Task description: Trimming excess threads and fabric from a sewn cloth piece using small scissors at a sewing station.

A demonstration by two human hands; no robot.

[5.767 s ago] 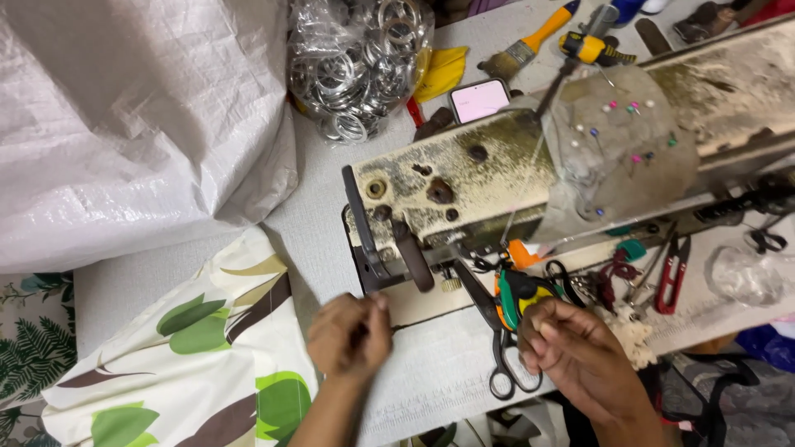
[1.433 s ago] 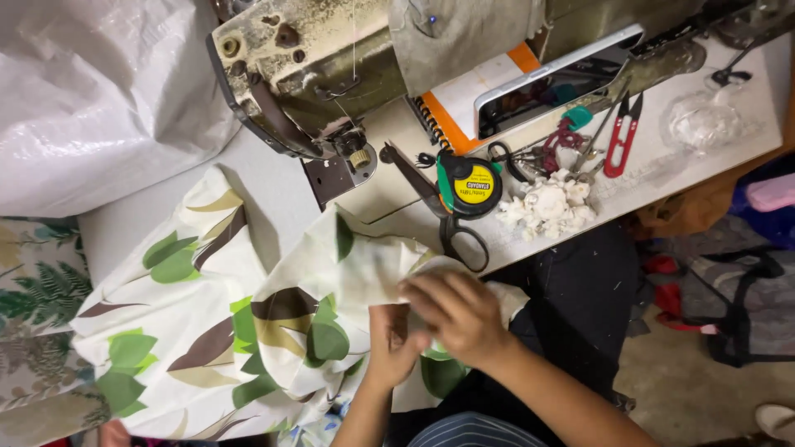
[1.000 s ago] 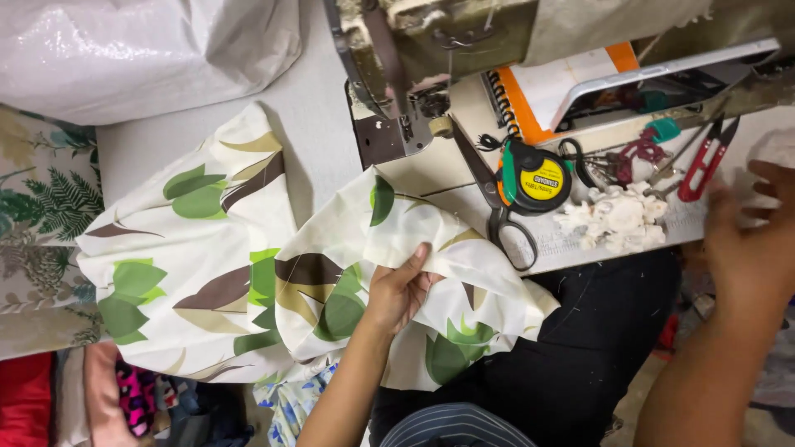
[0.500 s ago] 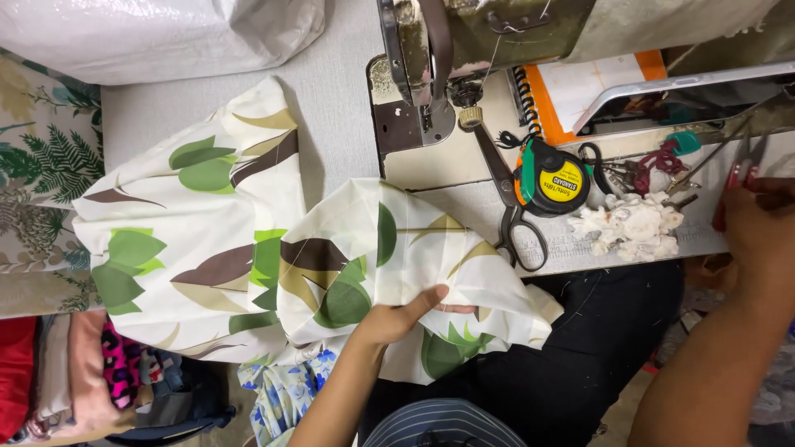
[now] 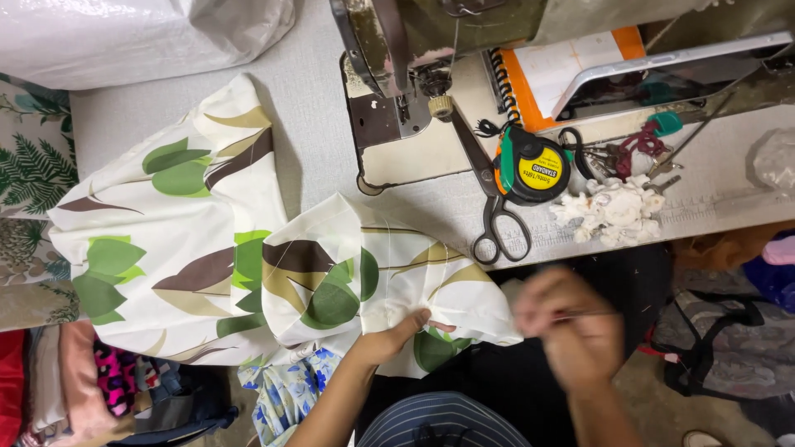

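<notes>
One hand (image 5: 389, 339) on leaf-print fabric (image 5: 364, 273)

Right hand (image 5: 570, 329): motion-blurred, grip unreadable; a thin item between its fingers, too smeared to identify. Left hand (image 5: 396, 334): fingertips tucked under the white leaf-print cloth (image 5: 248, 248). Grimy grey sewing machine (image 5: 431, 50): top cut by the upper edge. White plastic sack (image 5: 124, 33): cropped likewise.

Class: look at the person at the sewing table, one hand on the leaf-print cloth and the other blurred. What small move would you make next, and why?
Probably bring the right hand to the cloth edge beside the left hand. The left hand pins the cloth near the table's front edge; the right hand is blurred in the air, holding something thin that I cannot make out.
</notes>
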